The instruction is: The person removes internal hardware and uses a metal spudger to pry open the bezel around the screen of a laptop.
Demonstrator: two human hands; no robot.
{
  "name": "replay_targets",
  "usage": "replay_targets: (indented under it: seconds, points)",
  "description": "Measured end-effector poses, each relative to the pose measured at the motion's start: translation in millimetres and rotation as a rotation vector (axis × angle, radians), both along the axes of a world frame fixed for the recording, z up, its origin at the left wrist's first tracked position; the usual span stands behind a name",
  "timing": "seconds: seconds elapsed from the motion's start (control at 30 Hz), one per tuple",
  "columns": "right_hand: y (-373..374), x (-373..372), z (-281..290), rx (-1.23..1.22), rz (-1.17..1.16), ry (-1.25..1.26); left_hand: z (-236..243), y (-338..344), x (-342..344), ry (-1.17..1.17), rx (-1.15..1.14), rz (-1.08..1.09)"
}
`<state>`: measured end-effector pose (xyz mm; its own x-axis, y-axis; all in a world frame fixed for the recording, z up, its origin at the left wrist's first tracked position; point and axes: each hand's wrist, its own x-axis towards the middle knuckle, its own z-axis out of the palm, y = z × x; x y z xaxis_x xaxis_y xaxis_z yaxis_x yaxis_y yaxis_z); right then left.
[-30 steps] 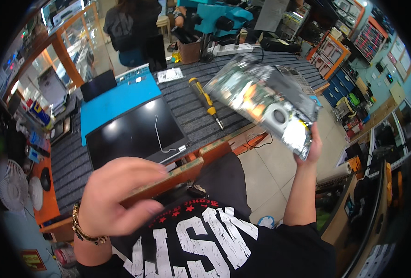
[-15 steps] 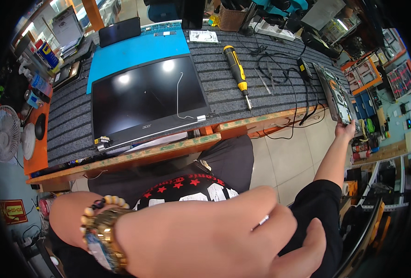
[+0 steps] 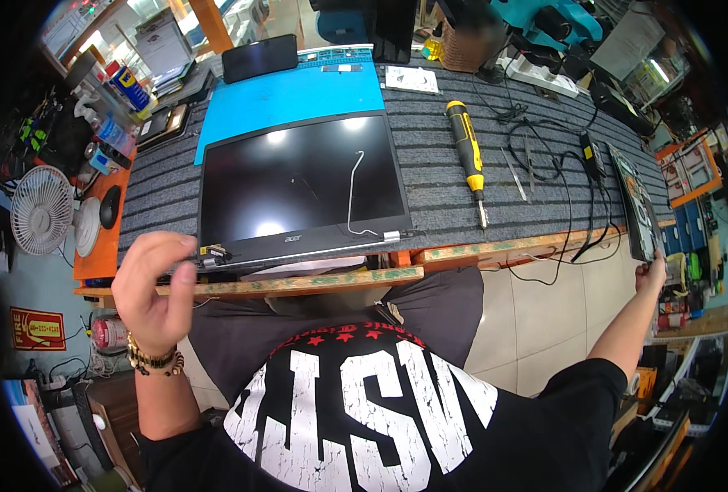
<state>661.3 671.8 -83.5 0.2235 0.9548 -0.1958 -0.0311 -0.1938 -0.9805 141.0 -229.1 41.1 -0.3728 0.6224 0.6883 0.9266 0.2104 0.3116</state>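
In front of me lies a laptop screen (image 3: pixel 298 189), detached, with a bent thin white cable (image 3: pixel 352 193) on its glass. My left hand (image 3: pixel 152 283), with a gold watch at the wrist, hovers beside the screen's lower left corner, near a small hinge and connector (image 3: pixel 213 251). Its thumb and forefinger are apart, and I see nothing between them. At the far right, my right hand (image 3: pixel 649 275) grips the near edge of an opened laptop base (image 3: pixel 639 205) whose inner boards show. The base tilts at the end of the bench.
A yellow and black electric screwdriver (image 3: pixel 467 152) and tweezers (image 3: pixel 514 174) lie right of the screen. Black cables (image 3: pixel 561 164) loop over the bench edge. Behind the screen is a blue mat (image 3: pixel 290 102) with a phone (image 3: pixel 259 59). A fan (image 3: pixel 42 211) stands left.
My left hand has swung from low in front of me to the screen's left corner; the small shiny piece seen at its fingers no longer shows. My right hand keeps hold of the laptop base.
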Motion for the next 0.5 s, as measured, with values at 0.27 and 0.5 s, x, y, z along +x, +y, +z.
replay_targets:
  seconds: [0.27, 0.5]
  points:
    - [2.0, -28.4, -39.7, 0.05, -0.043, 0.299, -83.8, -50.5, -37.6, -0.233, 0.15, 0.371]
    - [34.2, -34.0, -78.3, 0.194, 0.002, 0.42, -119.8, -44.4, -46.6, -0.34, 0.187, 0.323]
